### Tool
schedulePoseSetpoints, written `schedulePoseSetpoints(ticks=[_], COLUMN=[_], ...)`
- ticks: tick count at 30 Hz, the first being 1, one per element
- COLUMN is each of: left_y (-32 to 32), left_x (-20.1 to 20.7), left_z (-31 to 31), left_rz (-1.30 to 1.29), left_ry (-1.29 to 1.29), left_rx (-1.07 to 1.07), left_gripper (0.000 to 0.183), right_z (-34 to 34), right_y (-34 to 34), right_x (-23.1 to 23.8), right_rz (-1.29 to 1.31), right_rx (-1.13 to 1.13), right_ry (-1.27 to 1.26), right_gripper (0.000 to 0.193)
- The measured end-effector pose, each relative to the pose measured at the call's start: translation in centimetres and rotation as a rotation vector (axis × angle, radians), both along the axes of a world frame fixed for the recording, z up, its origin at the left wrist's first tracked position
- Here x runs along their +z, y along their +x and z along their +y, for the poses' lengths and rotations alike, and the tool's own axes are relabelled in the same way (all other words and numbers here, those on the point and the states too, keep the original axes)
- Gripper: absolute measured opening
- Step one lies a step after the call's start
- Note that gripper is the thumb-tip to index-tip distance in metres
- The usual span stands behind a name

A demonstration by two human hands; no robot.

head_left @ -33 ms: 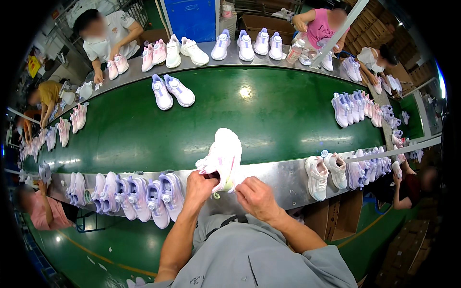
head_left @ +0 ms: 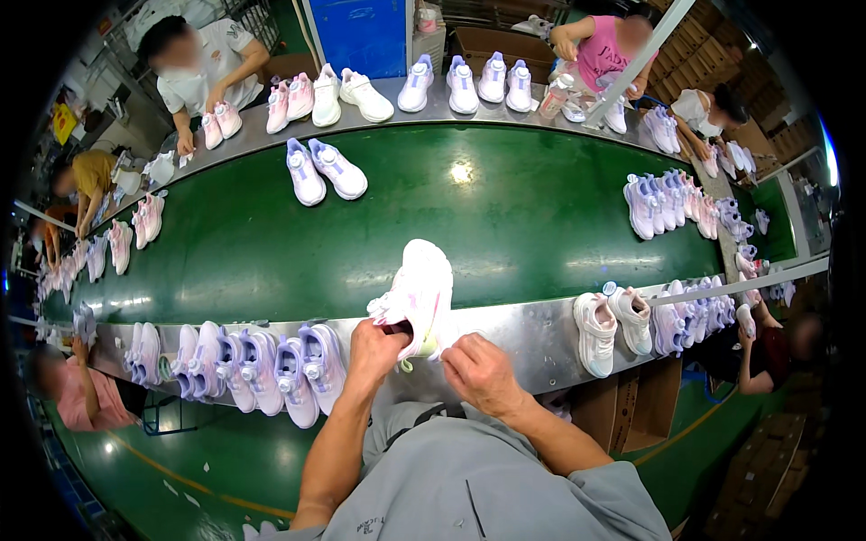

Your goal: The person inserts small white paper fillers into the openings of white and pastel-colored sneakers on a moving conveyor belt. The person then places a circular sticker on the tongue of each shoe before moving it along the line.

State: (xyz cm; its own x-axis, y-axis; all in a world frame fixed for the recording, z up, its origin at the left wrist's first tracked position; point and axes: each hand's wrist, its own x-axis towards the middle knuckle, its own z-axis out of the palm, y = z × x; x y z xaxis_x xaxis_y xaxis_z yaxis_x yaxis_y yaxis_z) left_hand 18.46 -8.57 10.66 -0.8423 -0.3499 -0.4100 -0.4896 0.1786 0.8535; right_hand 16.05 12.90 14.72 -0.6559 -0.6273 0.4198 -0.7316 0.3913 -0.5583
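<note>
One white shoe with pink marks (head_left: 428, 284) is up front at the middle, over the near metal desk (head_left: 532, 334) and the edge of the green belt (head_left: 505, 216). Toe points away from the person, heel toward them; can't tell if it touches the desk. Left hand (head_left: 375, 353) is closed on the shoe's left side, fingers partly inside the opening. Right hand (head_left: 483, 368) is just beside the heel, fingers curled, tips bunched; can't tell if it pinches anything. Small green loop (head_left: 406, 366) hangs at the heel.

Left of the hands: row of lavender-and-white shoes (head_left: 259, 368) on the desk. Right: white pair (head_left: 595, 341), near a lavender group (head_left: 667, 326). Farther out, one lavender-and-white pair (head_left: 337, 171) sits on the belt. Open cardboard box (head_left: 651, 406) below the desk, right side.
</note>
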Motion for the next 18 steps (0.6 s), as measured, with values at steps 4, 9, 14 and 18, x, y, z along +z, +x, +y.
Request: schedulePoseSetpoints(ticks=[4,9,14,18], left_y=[0.0,-0.3,0.9,1.9], left_x=[-1.5,-1.7,-1.4,1.7], left_z=[0.0,0.2,0.0,-1.9], left_rz=[-0.007,-0.019,0.016,0.190], left_ry=[0.007,0.072,-0.052,-0.675], left_rx=[0.035,0.076,-0.034,-0.333], left_gripper=[0.021,0.022,0.023,0.022], right_z=[-0.3,-0.8,0.1,2.0], right_y=[0.7,0.7,-1.9,-3.6], right_x=[-1.6,-1.9,-0.8,2.3], right_rz=[0.072,0.042,-0.156,-0.277], right_rx=[-0.001,-0.099,-0.230,-0.352], right_ry=[0.047,-0.018,-0.205,-0.298], right_gripper=[0.018,0.017,0.014,0.011])
